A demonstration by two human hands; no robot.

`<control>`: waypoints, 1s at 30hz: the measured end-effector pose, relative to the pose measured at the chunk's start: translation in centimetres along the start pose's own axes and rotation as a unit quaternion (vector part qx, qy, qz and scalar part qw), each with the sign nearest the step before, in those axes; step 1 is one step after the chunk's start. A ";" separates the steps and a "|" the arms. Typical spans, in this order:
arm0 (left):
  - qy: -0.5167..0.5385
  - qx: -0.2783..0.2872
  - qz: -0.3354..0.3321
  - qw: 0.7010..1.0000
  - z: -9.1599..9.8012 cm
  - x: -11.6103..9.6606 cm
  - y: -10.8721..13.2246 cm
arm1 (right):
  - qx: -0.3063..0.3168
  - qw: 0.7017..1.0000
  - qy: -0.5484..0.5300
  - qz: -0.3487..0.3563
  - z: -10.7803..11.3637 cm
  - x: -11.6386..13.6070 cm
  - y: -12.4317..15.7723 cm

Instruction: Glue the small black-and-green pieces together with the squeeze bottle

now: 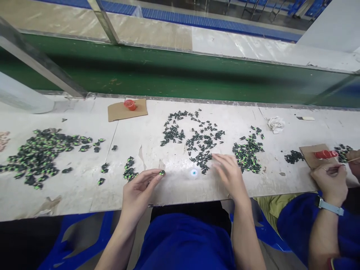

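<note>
Pinching a black-and-green part (pixel 162 173) near the bench's front edge

The left hand (pixel 140 187) is clamping the black-and-green part between thumb and forefinger, close to the near edge of the bench (pixel 174 193). The right hand (pixel 230 176) is reaching in from that same edge, its thumb standing apart from the extended fingers; its fingertips are hovering at or touching the scattered dark pieces (pixel 202 140), and which of the two I cannot tell. Those pieces are spreading from there toward the far edge. A small green-flecked cluster (pixel 129 167) is lying just beside the left hand, while a larger heap (pixel 45 150) is sprawling farther left, between the far and near edges. Another black-and-green heap (pixel 249 153) is lying just to the right of the right hand. Along the far edge, a red cup (pixel 130 105) is standing on a cardboard piece (pixel 114 114), and a crumpled tissue (pixel 276 125) is resting farther right. A co-worker's hand (pixel 332 182) is holding a thin stick at the near edge, well apart on the right.
</note>
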State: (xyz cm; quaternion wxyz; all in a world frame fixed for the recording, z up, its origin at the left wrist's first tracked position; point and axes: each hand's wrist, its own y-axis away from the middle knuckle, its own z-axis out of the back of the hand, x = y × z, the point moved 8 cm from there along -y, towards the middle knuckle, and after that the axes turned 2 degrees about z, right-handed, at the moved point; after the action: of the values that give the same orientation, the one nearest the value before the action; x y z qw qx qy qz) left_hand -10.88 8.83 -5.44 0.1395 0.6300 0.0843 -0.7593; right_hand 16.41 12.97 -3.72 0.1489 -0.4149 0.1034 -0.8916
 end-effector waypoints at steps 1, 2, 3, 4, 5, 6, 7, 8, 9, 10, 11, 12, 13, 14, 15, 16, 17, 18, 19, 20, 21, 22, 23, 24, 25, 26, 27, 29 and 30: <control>0.000 0.002 -0.001 1.000 -0.2 -0.1 0.2 | -0.008 1.000 0.024 0.004 0.5 -0.6 -0.7; -0.001 0.004 -0.003 1.000 -0.3 -0.2 0.4 | -0.010 0.999 0.043 0.009 0.6 -1.1 -1.5; -0.001 0.009 -0.009 1.000 -0.5 -0.5 0.6 | -0.005 0.998 0.059 0.015 0.4 -1.5 -2.2; -0.001 0.017 -0.016 1.000 -0.7 -0.8 0.8 | 0.005 0.997 0.070 0.021 0.1 -1.8 -2.8; 0.002 0.026 -0.027 0.999 -1.0 -1.2 1.1 | 0.016 0.996 0.078 0.026 -0.4 -2.1 -3.2; 0.005 0.033 -0.040 0.999 -1.2 -1.6 1.3 | 0.027 0.996 0.084 0.030 -0.8 -2.3 -3.6; 0.008 0.041 -0.053 0.998 -1.4 -2.1 1.4 | 0.035 0.995 0.089 0.031 -1.1 -2.4 -3.8; 0.011 0.046 -0.069 0.997 -1.6 -2.6 1.6 | 0.038 0.994 0.092 0.032 -1.3 -2.4 -3.9; 0.011 0.050 -0.085 0.995 -1.8 -3.1 1.8 | 0.037 0.994 0.094 0.031 -1.2 -2.3 -3.9; 0.008 0.055 -0.102 0.993 -2.0 -3.6 2.0 | 0.030 0.995 0.093 0.030 -0.9 -2.1 -3.8; 0.004 0.063 -0.120 0.991 -2.2 -4.2 2.2 | 0.017 0.996 0.087 0.028 -0.4 -1.6 -3.5; -0.001 0.071 -0.138 0.988 -2.4 -4.7 2.4 | -0.004 0.997 0.076 0.022 0.2 -0.9 -3.0; -0.008 0.079 -0.154 0.985 -2.7 -5.2 2.7 | -0.034 0.998 0.059 0.011 1.0 0.0 -2.3; -0.015 0.086 -0.166 0.982 -2.9 -5.7 3.0 | -0.066 0.997 0.035 -0.002 1.8 1.0 -1.5; -0.021 0.091 -0.174 0.980 -3.1 -6.1 3.2 | -0.106 0.994 0.006 -0.029 2.6 2.0 -0.4; -0.027 0.093 -0.179 0.979 -3.3 -6.4 3.4 | -0.146 0.987 -0.029 -0.056 3.2 3.0 0.8; -0.031 0.095 -0.182 0.978 -3.5 -6.7 3.6 | -0.169 0.980 -0.071 -0.075 3.3 4.2 1.9; -0.034 0.098 -0.185 0.977 -3.7 -7.0 3.8 | -0.176 0.974 -0.116 -0.084 3.1 5.4 2.8; -0.037 0.103 -0.188 0.976 -3.9 -7.2 4.0 | -0.161 0.970 -0.160 -0.086 2.4 6.5 3.5; -0.039 0.109 -0.194 0.974 -4.2 -7.4 4.1 | -0.144 0.963 -0.200 -0.106 1.6 7.2 4.0; -0.041 0.116 -0.201 0.972 -4.4 -7.6 4.3 | -0.126 0.955 -0.237 -0.128 0.7 7.6 4.3; -0.045 0.123 -0.209 0.969 -4.7 -7.8 4.4 | -0.111 0.945 -0.268 -0.150 -0.1 7.7 4.6; -0.048 0.126 -0.217 0.967 -4.8 -8.0 4.5 | -0.102 0.935 -0.293 -0.172 -0.7 7.6 4.7; -0.051 0.128 -0.224 0.965 -4.9 -8.1 4.6 | -0.098 0.926 -0.311 -0.188 -1.2 7.4 4.8; -0.055 0.126 -0.230 0.963 -5.0 -8.2 4.7 | -0.098 0.920 -0.322 -0.199 -1.4 7.2 4.8; -0.057 0.125 -0.235 0.962 -5.0 -8.3 4.8 | -0.101 0.917 -0.329 -0.204 -1.5 7.0 4.8; -0.059 0.124 -0.239 0.961 -5.1 -8.4 4.8 | -0.104 0.915 -0.332 -0.206 -1.6 6.9 4.8; -0.060 0.124 -0.243 0.960 -5.2 -8.6 4.9 | -0.111 0.914 -0.334 -0.203 -1.6 6.8 4.8; -0.062 0.125 -0.243 0.960 -5.2 -8.7 5.0 | -0.115 0.914 -0.333 -0.200 -1.6 6.8 4.9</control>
State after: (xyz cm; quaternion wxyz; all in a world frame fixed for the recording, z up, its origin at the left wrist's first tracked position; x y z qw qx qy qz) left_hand -2.98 6.60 2.31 -0.1241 0.5546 0.1308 -0.8124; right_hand 11.89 6.15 -1.44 -0.0553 -0.7141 0.0646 -0.6949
